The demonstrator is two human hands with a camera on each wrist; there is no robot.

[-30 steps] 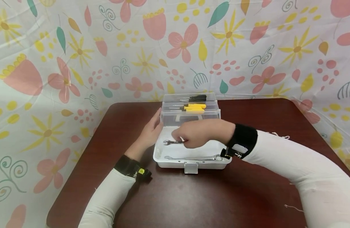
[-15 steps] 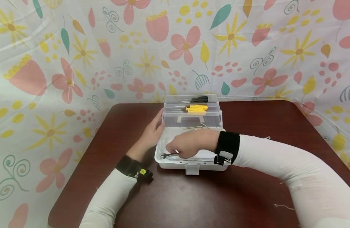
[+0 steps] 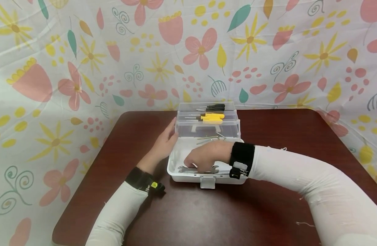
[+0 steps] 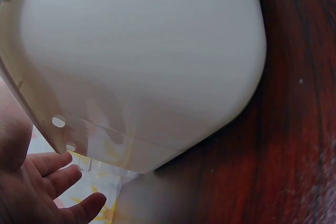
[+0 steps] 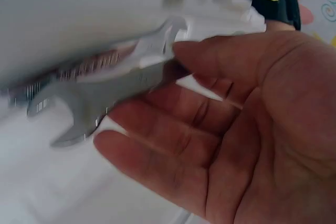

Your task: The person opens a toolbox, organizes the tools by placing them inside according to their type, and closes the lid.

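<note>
My right hand (image 3: 205,156) is down inside the white toolbox (image 3: 184,178), near its front wall. It pinches a silver double open-end wrench (image 5: 113,95) between thumb and fingers, low along that wall. Right behind it in the right wrist view lies another silver wrench (image 5: 152,45); in the head view the hand partly covers both. My left hand (image 3: 163,146) rests at the toolbox's left side by the raised clear trays. In the left wrist view its fingers (image 4: 63,179) are spread loosely, tips right at the box's edge.
Several L-shaped hex keys (image 3: 208,138) lie at the back of the box. Clear stepped trays (image 3: 188,128) stand raised behind, holding yellow-handled screwdrivers (image 3: 213,116) and black-handled screwdrivers (image 3: 215,108). A clear latch (image 3: 208,182) hangs in front. The dark red table (image 3: 268,136) meets a flowered cloth (image 3: 268,51).
My right hand has moved toward me and down with the wrench, from over the middle of the box to its front wall. The hex keys have come into view. The left hand stays put.
</note>
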